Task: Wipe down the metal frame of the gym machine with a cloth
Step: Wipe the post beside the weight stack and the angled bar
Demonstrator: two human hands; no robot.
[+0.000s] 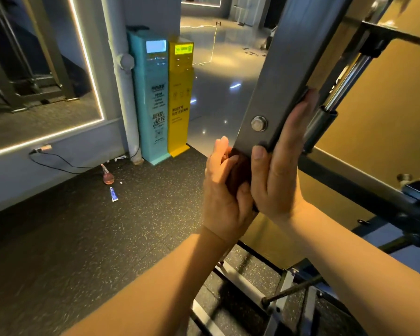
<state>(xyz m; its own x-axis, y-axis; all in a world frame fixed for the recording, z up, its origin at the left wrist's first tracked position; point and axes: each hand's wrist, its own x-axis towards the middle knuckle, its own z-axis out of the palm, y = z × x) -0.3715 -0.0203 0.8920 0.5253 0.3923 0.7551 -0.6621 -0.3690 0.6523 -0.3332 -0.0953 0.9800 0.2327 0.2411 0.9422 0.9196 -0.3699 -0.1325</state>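
Speckled gym floor [70, 238] fills the lower left. At centre, the left hand [224, 187] curls its fingers tight on a dark cloth [238, 175] against the metal frame [281, 76]. The right hand [279, 170] clasps the frame.

Frame post [284, 69] before you: grey coated metal, smooth, with a dull satin sheen. Its bolt [259, 123]: bare bright metal, shiny. Rod [349, 78] on your right: polished metal, glossy. The cloth [238, 170] you hold: dark brown fabric, matt. Floor mat [83, 226] under you: black, rubber-like, speckled, matt and grainy. Far floor [216, 69]: hard, glossy, mirroring lights. Teal kiosk [153, 98] and yellow kiosk [180, 98]: smooth, semi-gloss casings.
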